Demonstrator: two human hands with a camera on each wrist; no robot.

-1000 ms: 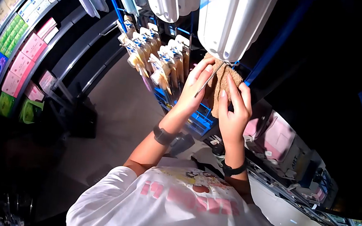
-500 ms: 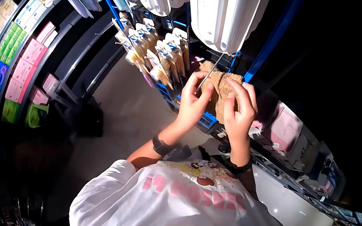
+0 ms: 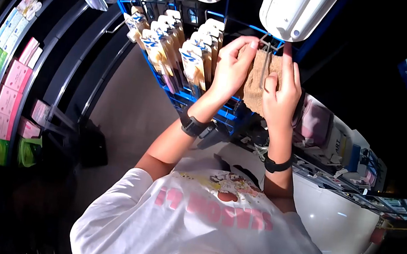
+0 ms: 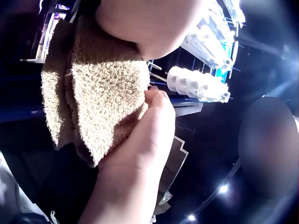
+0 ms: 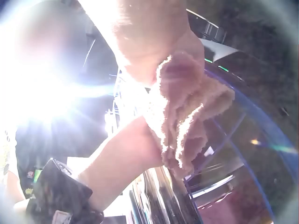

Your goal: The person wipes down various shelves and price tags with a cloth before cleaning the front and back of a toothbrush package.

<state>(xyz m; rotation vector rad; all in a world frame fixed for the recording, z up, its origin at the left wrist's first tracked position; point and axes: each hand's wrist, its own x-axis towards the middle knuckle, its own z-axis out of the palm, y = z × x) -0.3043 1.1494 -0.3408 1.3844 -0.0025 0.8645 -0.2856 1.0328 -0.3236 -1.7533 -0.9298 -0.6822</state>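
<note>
In the head view, a brown terry towel (image 3: 255, 92) hangs in folds between both hands, below a white, rounded packaged item. My left hand (image 3: 231, 71) grips its left side, fingers curled near the upper corner. My right hand (image 3: 281, 96) holds the right side, thumb on the front and index finger stretched up. A thin metal hook (image 3: 264, 73) runs down in front of the towel between the hands. The left wrist view shows the towel's looped pile (image 4: 110, 93) lit up close. From the right wrist, the bunched towel (image 5: 180, 121) lies between the hands.
Packaged beige items (image 3: 195, 55) hang in rows on a blue wire rack (image 3: 177, 89) left of the hands. The white rounded item (image 3: 297, 15) hangs just above. Curved shelves with pink boxes (image 3: 11, 89) stand far left. A pink item (image 3: 316, 119) sits to the right.
Both hands and the towel have moved up and slightly right in the head view. The hook now lies over the towel's middle, and the towel hangs flatter. The left hand has shifted toward the upper corner.
</note>
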